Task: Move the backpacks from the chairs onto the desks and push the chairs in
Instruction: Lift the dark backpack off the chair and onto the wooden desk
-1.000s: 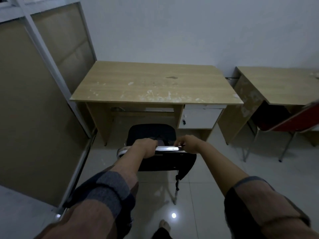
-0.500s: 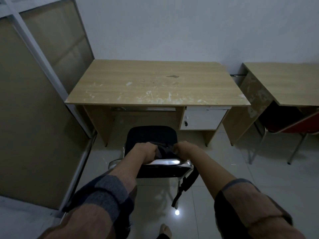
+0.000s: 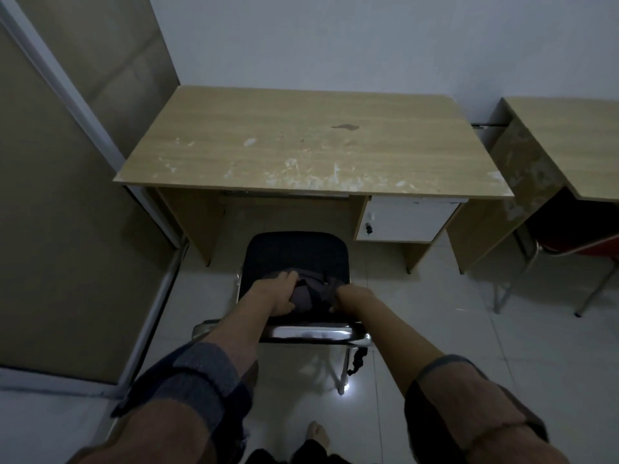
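I see both of my bare arms reaching down over the chrome top rail of a black padded chair (image 3: 294, 252) that stands on the pale tiled floor (image 3: 435, 329) in front of a light wood-grain worktop (image 3: 301, 145). A dark grey fabric backpack (image 3: 313, 293) sits on the chair's seat against the backrest, between my hands. My left hand (image 3: 274, 294) lies on the backpack's left side with its fingers (image 3: 289, 276) wrapped over the top of the fabric and its thumb low on the near side, so it grips the bag. My right hand (image 3: 351, 298) presses in at the backpack's right side; its fingers are curled into the fabric, though the dim light hides just how they hold it. A black strap (image 3: 356, 360) hangs down behind the chair near its right rear leg. The worktop is scuffed with pale marks along its front edge and carries a white lockable drawer (image 3: 405, 219) under its right end. To the right, a second wood-grain worktop (image 3: 569, 135) stands just beside the first, with a red chair (image 3: 589, 246) partly beneath it.
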